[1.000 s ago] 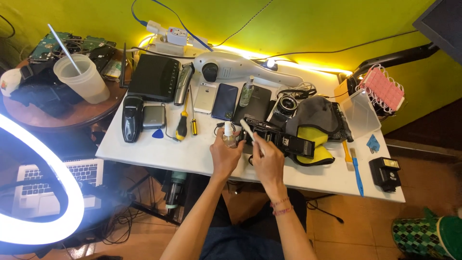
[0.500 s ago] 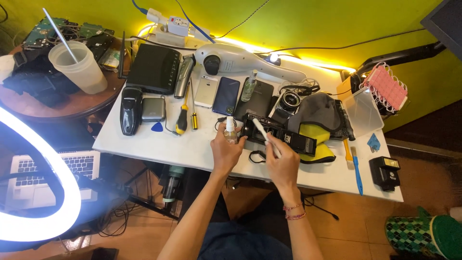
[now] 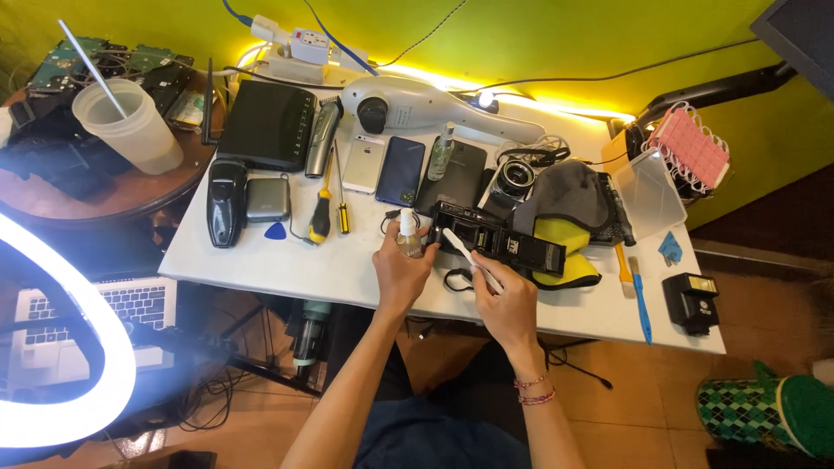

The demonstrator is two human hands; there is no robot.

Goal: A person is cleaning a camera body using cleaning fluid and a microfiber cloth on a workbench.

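Observation:
My left hand (image 3: 401, 267) grips a small clear spray bottle (image 3: 407, 233) with a white cap, standing on the white table (image 3: 278, 269). My right hand (image 3: 504, 295) holds a thin white brush (image 3: 466, 252), its tip resting against a long black device (image 3: 499, 241) lying in front of me. A grey cloth (image 3: 565, 195) and a yellow cloth (image 3: 560, 247) lie just behind and to the right of that black device.
Phones (image 3: 400, 169), screwdrivers (image 3: 321, 208), a router (image 3: 265, 126), a white hair dryer (image 3: 434, 104), a camera (image 3: 512, 178) and a blue brush (image 3: 640, 295) crowd the table. A plastic cup (image 3: 130, 130) stands on a round side table. A ring light (image 3: 52, 347) glows at left above a laptop.
My right hand has brought the white brush down and left onto the black device. My left hand stays on the spray bottle.

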